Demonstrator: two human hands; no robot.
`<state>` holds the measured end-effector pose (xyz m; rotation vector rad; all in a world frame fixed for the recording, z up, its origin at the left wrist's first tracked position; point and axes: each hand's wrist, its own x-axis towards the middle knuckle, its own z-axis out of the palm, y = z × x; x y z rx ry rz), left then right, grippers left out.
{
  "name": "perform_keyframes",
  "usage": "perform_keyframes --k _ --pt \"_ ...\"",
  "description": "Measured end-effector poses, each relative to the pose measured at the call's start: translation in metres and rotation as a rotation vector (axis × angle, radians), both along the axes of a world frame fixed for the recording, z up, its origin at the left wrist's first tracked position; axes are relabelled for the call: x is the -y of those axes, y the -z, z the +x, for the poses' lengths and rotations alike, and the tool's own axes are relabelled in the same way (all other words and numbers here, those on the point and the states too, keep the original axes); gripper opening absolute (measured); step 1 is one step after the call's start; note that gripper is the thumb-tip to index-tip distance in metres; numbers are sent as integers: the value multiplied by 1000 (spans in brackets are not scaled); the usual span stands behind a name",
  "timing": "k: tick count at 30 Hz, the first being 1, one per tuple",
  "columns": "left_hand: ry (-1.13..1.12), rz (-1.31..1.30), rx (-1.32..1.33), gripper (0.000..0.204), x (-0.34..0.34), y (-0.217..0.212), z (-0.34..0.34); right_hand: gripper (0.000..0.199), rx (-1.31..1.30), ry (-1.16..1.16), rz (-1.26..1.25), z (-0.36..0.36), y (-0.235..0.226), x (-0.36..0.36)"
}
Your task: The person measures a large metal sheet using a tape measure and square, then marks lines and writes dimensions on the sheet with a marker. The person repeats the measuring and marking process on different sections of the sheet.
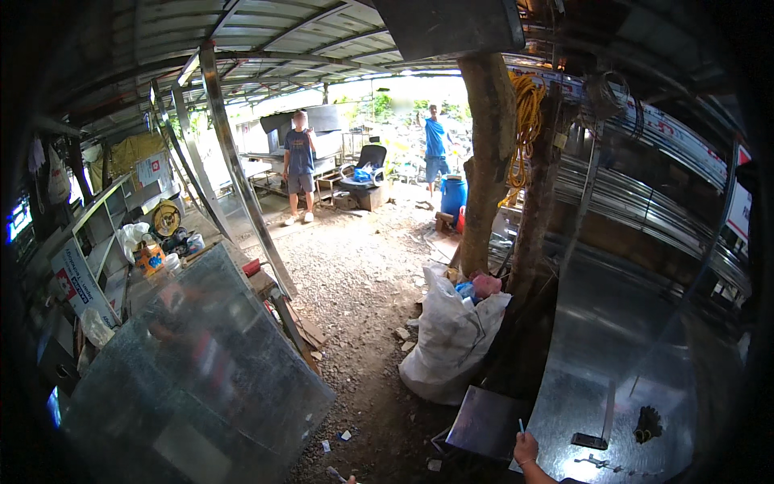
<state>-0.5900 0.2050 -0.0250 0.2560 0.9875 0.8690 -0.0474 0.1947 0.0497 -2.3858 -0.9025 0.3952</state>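
My right hand [526, 448] is closed around a thin light-blue stick, perhaps a pen [522, 424], held upright at the left edge of a shiny metal sheet [564, 371]. On that sheet, to the right of the hand, lie an L-shaped square [606, 413] with a dark foot, a pair of dark gloves [647, 423] and a small toothed metal piece [598, 462]. Just a sliver of my left hand [351, 480] shows at the bottom edge. Beside its fingers a small pale object pokes out, too little seen to name.
A large metal sheet [193, 379] leans at left beside a cluttered bench. A stuffed white sack [451, 339] stands by a tree trunk [490, 161]. Two people, one in dark [300, 153] and one in blue [435, 141], stand far off near a blue drum [453, 195]. Gravel [355, 258] covers the ground between.
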Motion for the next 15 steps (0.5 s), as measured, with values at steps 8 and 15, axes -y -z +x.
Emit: perform_keyframes --k 8,15 --pt "217 257 -542 54 -37 1 -94 29 -164 -362 252 -232 -20 -74" --pt "-217 141 -684 72 101 35 -225 32 -273 -1300 150 -487 -51 -137"
